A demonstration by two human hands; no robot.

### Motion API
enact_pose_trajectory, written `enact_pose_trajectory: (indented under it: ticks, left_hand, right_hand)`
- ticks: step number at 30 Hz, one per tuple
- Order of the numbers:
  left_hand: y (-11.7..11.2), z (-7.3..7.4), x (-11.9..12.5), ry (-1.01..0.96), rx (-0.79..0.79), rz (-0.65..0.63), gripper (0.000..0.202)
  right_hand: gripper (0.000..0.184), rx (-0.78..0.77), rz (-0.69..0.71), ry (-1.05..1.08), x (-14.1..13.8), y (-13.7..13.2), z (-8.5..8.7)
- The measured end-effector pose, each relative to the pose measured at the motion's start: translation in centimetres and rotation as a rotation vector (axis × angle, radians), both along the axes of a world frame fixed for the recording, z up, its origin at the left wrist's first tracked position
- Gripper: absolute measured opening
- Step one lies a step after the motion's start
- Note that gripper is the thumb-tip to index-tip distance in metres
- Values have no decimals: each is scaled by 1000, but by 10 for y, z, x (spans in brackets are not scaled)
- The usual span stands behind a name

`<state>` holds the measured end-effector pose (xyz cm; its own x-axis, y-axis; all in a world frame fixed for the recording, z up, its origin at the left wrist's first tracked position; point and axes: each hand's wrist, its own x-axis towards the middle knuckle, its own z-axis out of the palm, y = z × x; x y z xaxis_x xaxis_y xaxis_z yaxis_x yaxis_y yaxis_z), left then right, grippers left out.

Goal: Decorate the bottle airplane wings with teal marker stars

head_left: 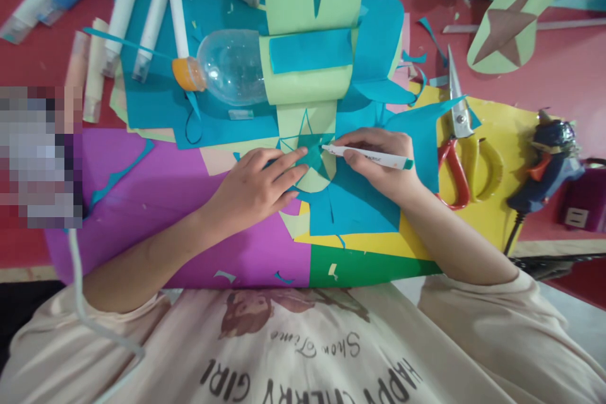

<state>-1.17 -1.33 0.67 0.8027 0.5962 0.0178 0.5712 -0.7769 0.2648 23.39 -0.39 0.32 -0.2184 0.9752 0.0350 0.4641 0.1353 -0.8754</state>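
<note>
My right hand [379, 161] is closed around a white marker pen [367, 156] with a teal end, its tip touching a teal paper star [313, 156]. The star lies on the rounded end of a light green paper strip [307, 123] where a star outline is drawn. My left hand [258, 186] rests flat with fingers stretched out, pressing the star and strip down. Blue paper scraps [360, 202] lie beneath the strip, on purple [156, 189], yellow [502, 132] and green sheets.
Red-handled scissors [457, 145] and a dark blue glue gun [549, 161] lie to the right. A clear plastic bottle [227, 66] with an orange cap and several white glue sticks [151, 25] sit at the back. A green paper shape with a brown star [509, 22] lies far right.
</note>
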Motion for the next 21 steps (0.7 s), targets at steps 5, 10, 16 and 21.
enact_pose_trajectory:
  ticks: [5, 10, 16, 21]
  left_hand:
    - [0, 0, 0, -4, 34, -12, 32]
    - [0, -1, -1, -16, 46, -21, 32]
    - [0, 0, 0, 2, 21, -8, 32]
    - [0, -1, 1, -17, 82, -21, 31]
  right_hand:
    - [19, -35, -56, 49, -1, -2, -3]
    - [16, -46, -66, 36, 0, -1, -3]
    - [14, 2, -9, 40, 1, -1, -1]
    - [11, -15, -73, 67, 0, -2, -4]
